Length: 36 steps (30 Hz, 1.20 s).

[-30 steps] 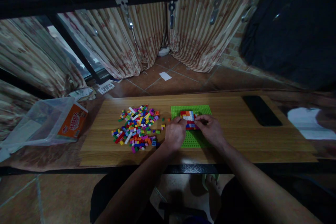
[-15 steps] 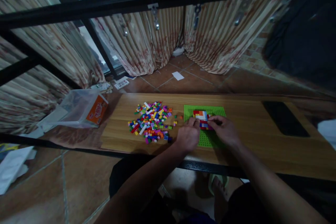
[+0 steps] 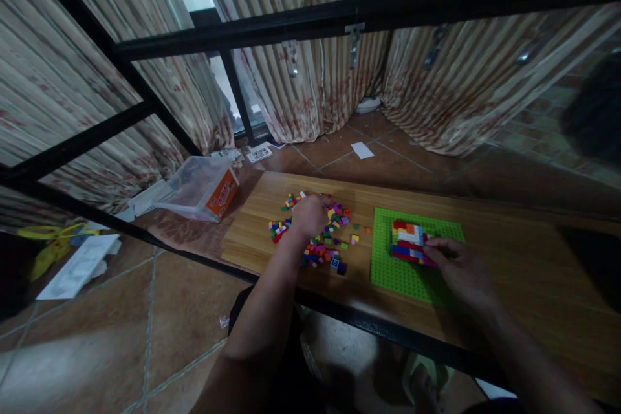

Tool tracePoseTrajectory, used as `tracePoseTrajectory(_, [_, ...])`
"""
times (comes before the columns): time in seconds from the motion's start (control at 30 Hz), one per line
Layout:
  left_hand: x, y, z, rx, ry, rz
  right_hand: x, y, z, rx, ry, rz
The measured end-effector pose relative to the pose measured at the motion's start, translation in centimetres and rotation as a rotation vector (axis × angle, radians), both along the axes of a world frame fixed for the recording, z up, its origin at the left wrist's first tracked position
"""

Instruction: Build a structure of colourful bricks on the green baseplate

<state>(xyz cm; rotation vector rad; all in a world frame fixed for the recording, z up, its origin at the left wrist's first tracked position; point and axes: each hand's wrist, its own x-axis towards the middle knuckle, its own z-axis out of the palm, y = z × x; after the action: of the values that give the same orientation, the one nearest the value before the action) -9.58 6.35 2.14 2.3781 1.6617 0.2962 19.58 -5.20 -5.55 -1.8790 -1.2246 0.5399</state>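
Note:
My left hand (image 3: 310, 215) is over the loose toy building bricks (image 3: 332, 252), among the pile's far part. Its fingertips are hidden behind the back of the hand, so what they touch does not show. On the green studded baseplate (image 3: 385, 278) stands a low build of bricks (image 3: 408, 237) in rows of red, white, orange and blue. At the right edge of that build, my right hand (image 3: 458, 265) is closed, thumb and fingers pinched against it.
A clear plastic box (image 3: 194, 191) with an orange label lies left of the wooden table (image 3: 247, 239). A dark flat panel (image 3: 594, 262) is at the table's right. A black metal bar (image 3: 310, 22) crosses in front of the curtains.
My left hand has moved left, from the build to the loose bricks. My right hand stays at the build's right edge. The view has swung left.

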Motion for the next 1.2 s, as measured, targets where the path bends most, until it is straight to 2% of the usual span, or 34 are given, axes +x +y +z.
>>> tracePoseTrajectory(0.1, [-0.3, 0.6, -0.3, 0.023, 0.028, 0.005, 0.0, 0.0, -0.1, -0.024, -0.005, 0.002])
tracePoseTrajectory(0.3, [2.7, 0.7, -2.3, 0.110, 0.080, 0.033, -0.4, 0.0, 0.2, -0.017, 0.055, 0.006])
tracePoseTrajectory(0.47, [3.6, 0.9, -3.5, 0.127, 0.112, 0.043, -0.4, 0.1, 0.1, -0.015, 0.072, 0.007])
tracePoseTrajectory(0.57, [3.6, 0.8, -3.5, 0.128, 0.122, 0.059, -0.3, 0.2, -0.2, -0.015, 0.074, 0.015])
tracePoseTrajectory(0.7, [3.7, 0.5, -2.6, 0.145, 0.103, 0.042, -0.3, 0.3, -0.2, 0.014, 0.075, 0.026])
tracePoseTrajectory(0.83, [4.6, -0.3, -2.3, 0.139, -0.141, -0.042, -0.4, 0.4, 0.4, 0.022, 0.054, 0.018])
tracePoseTrajectory(0.93, [6.1, -1.4, -3.4, -0.027, -0.439, -0.148, -0.7, 0.5, 0.8, 0.056, 0.024, -0.043])
tracePoseTrajectory(1.03, [8.1, -2.7, -5.0, -0.208, -0.720, -0.187, -1.2, 0.4, 1.3, 0.146, -0.032, -0.043])
tracePoseTrajectory(1.1, [9.2, -3.4, -5.8, -0.257, -0.821, -0.191, -1.5, 0.3, 1.6, 0.193, -0.055, -0.011])
tracePoseTrajectory(1.2, [10.4, -3.9, -6.4, -0.267, -0.864, -0.191, -1.8, 0.2, 2.0, 0.214, -0.073, 0.030])
